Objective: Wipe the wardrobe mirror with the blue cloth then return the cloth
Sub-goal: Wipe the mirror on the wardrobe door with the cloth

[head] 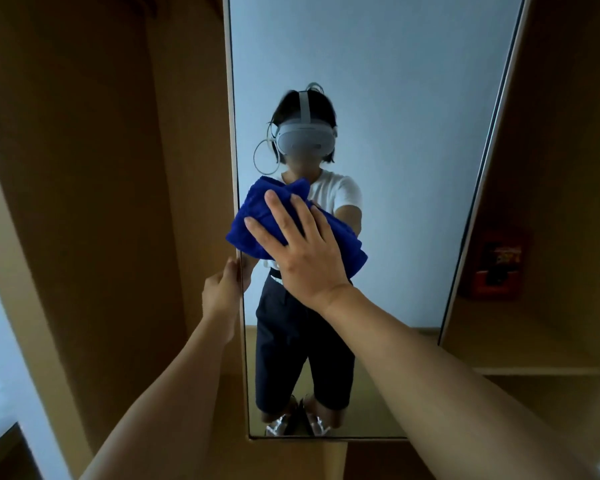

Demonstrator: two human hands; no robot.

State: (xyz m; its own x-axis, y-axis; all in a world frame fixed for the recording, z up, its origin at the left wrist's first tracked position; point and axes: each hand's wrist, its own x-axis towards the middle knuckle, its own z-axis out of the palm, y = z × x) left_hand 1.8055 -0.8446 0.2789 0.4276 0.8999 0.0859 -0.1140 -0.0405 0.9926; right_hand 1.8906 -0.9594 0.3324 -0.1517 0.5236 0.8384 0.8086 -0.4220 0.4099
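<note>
A tall wardrobe mirror (413, 168) on an open door fills the middle of the head view. My right hand (302, 251) lies flat with straight, spread fingers on a bunched blue cloth (257, 220) and presses it against the glass near the mirror's left side. My left hand (222, 292) grips the left edge of the mirror door, fingers curled around it just below the cloth. The glass reflects a person in a white top and dark trousers wearing a headset.
Brown wardrobe panels (84, 202) stand open to the left of the door. To the right are wooden shelves (541, 370) with a red and black box (496, 268) on one. A pale surface (0, 341) shows at the far left.
</note>
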